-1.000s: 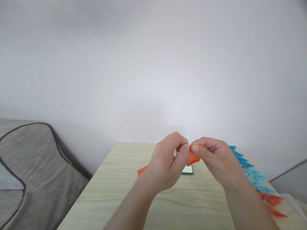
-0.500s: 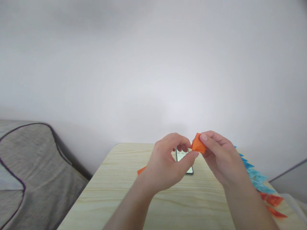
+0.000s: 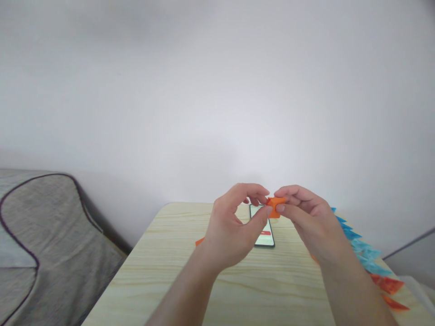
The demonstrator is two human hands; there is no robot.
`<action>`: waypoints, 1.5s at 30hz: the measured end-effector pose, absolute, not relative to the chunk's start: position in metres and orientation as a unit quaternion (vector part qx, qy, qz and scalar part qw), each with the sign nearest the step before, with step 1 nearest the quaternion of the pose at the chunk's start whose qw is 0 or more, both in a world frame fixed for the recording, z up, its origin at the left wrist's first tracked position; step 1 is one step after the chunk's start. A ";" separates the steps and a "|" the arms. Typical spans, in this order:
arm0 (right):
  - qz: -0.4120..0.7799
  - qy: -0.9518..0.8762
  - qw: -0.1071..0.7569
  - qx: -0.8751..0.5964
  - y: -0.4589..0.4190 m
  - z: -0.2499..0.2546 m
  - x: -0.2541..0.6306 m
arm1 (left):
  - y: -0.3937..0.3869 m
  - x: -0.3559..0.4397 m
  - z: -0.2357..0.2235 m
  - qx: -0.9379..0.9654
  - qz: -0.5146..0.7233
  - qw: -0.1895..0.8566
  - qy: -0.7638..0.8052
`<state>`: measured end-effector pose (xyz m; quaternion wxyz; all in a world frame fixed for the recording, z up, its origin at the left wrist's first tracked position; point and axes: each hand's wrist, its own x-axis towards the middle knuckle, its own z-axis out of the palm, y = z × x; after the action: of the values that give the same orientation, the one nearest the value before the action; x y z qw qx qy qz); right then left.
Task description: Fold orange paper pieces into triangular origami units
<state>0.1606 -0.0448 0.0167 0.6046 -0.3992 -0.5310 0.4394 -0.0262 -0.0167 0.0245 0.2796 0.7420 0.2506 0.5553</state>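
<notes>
A small folded piece of orange paper (image 3: 274, 211) is held up above the table between both hands. My left hand (image 3: 236, 226) pinches its left edge between thumb and fingertips. My right hand (image 3: 311, 222) grips its right side, with the thumb on the near face and the fingers behind. Beneath the hands lies a phone (image 3: 267, 238) with a lit screen, partly covered by my left hand. Another orange paper piece (image 3: 200, 242) shows from behind my left wrist, mostly hidden. A bit of orange also peeks out beside my right wrist.
Along the right edge of the pale wooden table (image 3: 163, 253) runs a row of folded paper pieces, blue (image 3: 351, 234), light blue (image 3: 369, 256) and orange-red (image 3: 389, 284). A white wall (image 3: 217, 99) stands behind. Grey fabric (image 3: 68, 240) lies at the left.
The orange paper has turned and come slightly left and lower. My right fingers have shifted over its top edge, and my left hand has moved slightly left. More of the phone shows.
</notes>
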 end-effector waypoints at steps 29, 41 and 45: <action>0.295 -0.609 0.581 -0.453 -0.056 0.021 0.156 | -0.019 -0.033 0.031 0.797 0.490 0.250 0.250; 0.300 -0.618 0.577 -0.442 -0.056 0.021 0.158 | -0.013 -0.032 0.028 0.802 0.526 0.175 0.222; 0.287 -0.618 0.579 -0.448 -0.057 0.021 0.157 | -0.010 -0.030 0.026 0.820 0.524 0.113 0.201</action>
<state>0.1575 -0.0569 0.0209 0.5787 -0.4483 -0.6177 0.2875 -0.0297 -0.0105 0.0264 0.1125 0.8198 0.2011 0.5242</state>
